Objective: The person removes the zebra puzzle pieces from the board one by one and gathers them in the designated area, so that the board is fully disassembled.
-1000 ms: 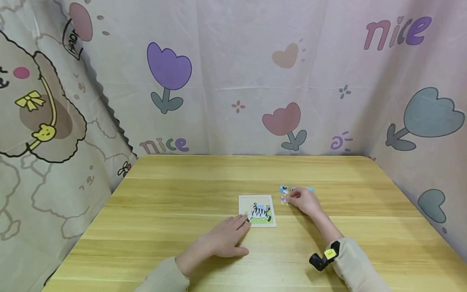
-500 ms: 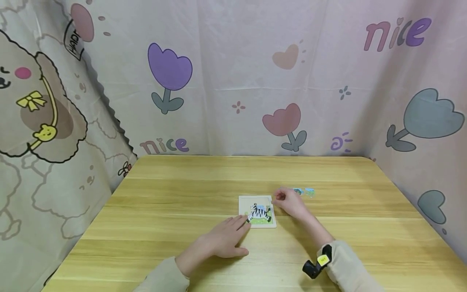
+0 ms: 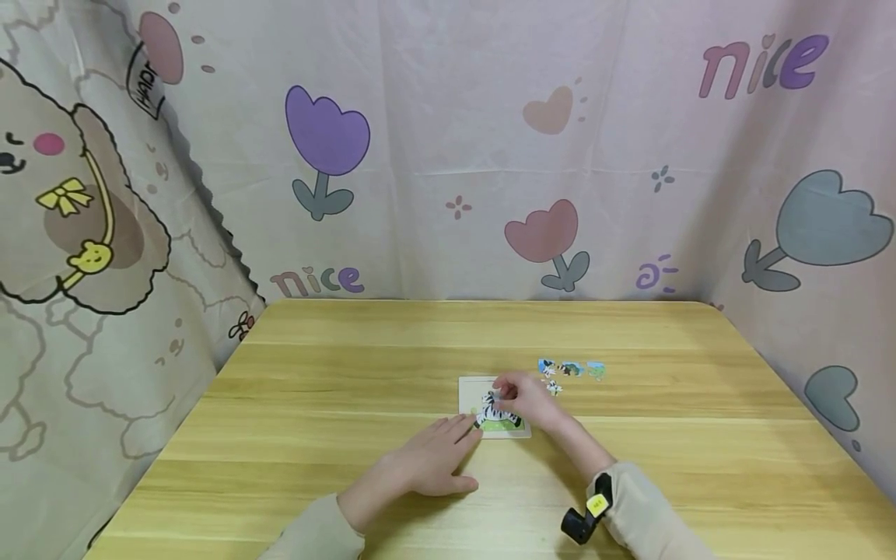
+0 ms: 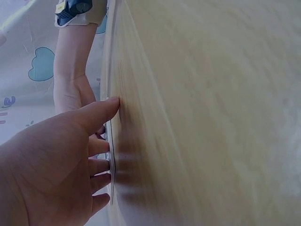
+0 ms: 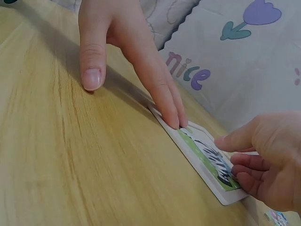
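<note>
A square white-framed jigsaw board (image 3: 467,387) lies flat on the table, part of it filled with a zebra picture (image 3: 498,414) on green. My left hand (image 3: 435,459) rests its straight fingertips on the board's near left corner, thumb spread on the wood. Over the upper right of the board, my right hand (image 3: 528,400) is curled with thumb and fingers pinched together at a jigsaw piece, which the fingers mostly hide. The right wrist view shows those fingertips (image 5: 222,142) close above the zebra picture.
Several loose jigsaw pieces (image 3: 572,369) lie beyond my right hand, to the right of the board. A wooden table (image 3: 336,373) spreads around, backed by a printed curtain (image 3: 427,117). A black camera (image 3: 586,513) is strapped to my right wrist.
My right hand has moved left from the loose pieces to over the board, uncovering the pieces it had hidden. The left hand has stayed at the board's corner.
</note>
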`<state>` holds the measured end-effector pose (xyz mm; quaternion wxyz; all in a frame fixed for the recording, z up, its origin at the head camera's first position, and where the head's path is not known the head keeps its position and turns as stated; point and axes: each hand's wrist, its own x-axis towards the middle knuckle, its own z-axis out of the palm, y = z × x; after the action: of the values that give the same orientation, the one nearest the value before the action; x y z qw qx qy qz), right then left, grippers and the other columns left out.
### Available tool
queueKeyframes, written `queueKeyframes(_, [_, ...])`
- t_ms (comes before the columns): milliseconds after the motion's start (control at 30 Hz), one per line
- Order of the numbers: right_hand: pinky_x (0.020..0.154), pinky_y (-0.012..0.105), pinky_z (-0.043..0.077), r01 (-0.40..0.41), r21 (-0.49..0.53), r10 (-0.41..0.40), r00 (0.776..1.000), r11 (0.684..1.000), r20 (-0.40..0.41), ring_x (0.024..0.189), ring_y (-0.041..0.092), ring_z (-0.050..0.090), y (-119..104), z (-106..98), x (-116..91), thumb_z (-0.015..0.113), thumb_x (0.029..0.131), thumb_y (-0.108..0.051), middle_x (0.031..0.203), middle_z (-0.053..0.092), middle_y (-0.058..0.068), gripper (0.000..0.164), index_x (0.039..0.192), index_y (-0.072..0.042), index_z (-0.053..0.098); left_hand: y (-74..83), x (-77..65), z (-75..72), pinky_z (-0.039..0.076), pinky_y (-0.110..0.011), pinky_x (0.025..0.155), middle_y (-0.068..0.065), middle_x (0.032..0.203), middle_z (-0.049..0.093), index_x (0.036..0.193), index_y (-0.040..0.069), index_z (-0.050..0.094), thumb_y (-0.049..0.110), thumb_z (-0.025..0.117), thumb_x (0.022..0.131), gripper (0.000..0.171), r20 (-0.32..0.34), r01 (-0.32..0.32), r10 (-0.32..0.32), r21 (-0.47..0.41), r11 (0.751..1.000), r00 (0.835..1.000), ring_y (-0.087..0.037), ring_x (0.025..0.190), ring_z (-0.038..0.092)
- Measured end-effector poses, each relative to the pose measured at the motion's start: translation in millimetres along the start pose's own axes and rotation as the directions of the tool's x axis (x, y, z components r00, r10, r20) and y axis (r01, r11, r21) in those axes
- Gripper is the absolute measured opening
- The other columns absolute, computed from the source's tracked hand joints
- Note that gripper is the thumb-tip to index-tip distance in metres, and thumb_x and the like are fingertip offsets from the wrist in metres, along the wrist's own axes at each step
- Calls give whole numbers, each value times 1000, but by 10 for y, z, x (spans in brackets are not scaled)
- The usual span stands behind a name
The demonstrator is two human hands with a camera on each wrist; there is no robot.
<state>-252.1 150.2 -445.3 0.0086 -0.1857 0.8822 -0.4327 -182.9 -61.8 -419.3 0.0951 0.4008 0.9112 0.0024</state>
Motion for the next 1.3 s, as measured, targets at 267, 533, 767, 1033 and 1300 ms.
queueKeyframes(267, [68,28,48,-8,-92,14,998,996,65,75,15,52,-54,4,3,74,74,-1,82,57,3,31,103,4,64,-4,-4,22,21,-37,111,-13,151,24,143,8,33,54,51,88,74,1,-3,3,-8,1000,1000,-25,138,22])
queueKeyframes(533, [71,31,47,3,-171,18,992,985,123,79,15,51,-88,-12,53,75,74,-4,84,57,3,30,103,2,65,24,14,45,21,-37,111,-15,151,22,143,6,32,57,49,87,78,-17,-3,3,13,1000,1000,-27,138,21])
queueKeyframes(767, [67,29,44,-3,-180,34,985,984,170,75,16,48,-110,-31,86,75,73,-3,81,53,3,29,99,2,62,93,87,18,22,-37,111,-15,150,24,143,4,32,58,46,89,78,-41,-51,53,53,997,998,-27,137,22])
queueKeyframes(1033, [66,28,43,-3,-140,28,983,990,180,75,16,47,-98,-45,102,74,74,-1,81,53,4,27,97,2,60,121,148,37,21,-36,111,-13,150,24,143,4,33,59,42,90,77,-3,-61,61,69,996,998,-27,138,21])
queueKeyframes(1300, [66,29,46,-23,-122,43,986,992,163,75,16,49,-94,-43,113,74,73,0,81,54,4,26,95,-1,59,97,183,28,22,-36,111,-12,149,27,142,5,35,58,45,89,76,1,-59,59,60,996,998,-26,137,23])
